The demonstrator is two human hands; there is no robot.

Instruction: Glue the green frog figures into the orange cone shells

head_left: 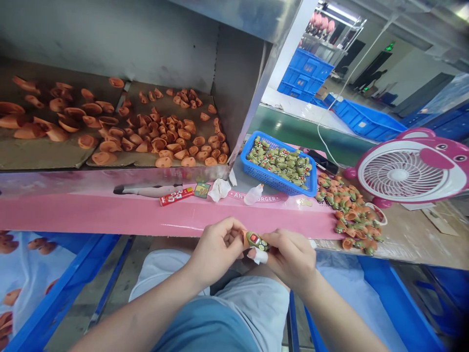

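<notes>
Head view: we hold one small green-and-orange piece (pixel 257 239) between both hands, over our lap and just before the near edge of the pink sheet (pixel 110 212). The fingers of the left hand (pixel 222 244) are curled in and pinch its orange end; the fingers of the right hand (pixel 293 254) grip its green end, a white wrap (pixel 261 256) around one digit just below the piece. The piece lies right between the two sets of fingertips, its green face with a red patch turned up towards us. Straight beyond the fingers, on the sheet, we see a small translucent bottle (pixel 253 194), with a crumpled white tissue (pixel 219 190) to its left and a red packet (pixel 176 196) farther left. Beyond the fingers and to their right stands a blue basket (pixel 276 183) filled with green pieces (pixel 280 164). Farther right of the fingers we have a heap of orange-and-green pieces (pixel 350 215), and past that a pink-and-white fan (pixel 399 174). Well beyond the fingers to the left, many orange cup-shaped pieces (pixel 161 144) lie on cardboard (pixel 40 155) inside a metal booth (pixel 238 93). Below the fingers' level, blue bins stand on either side of us.
</notes>
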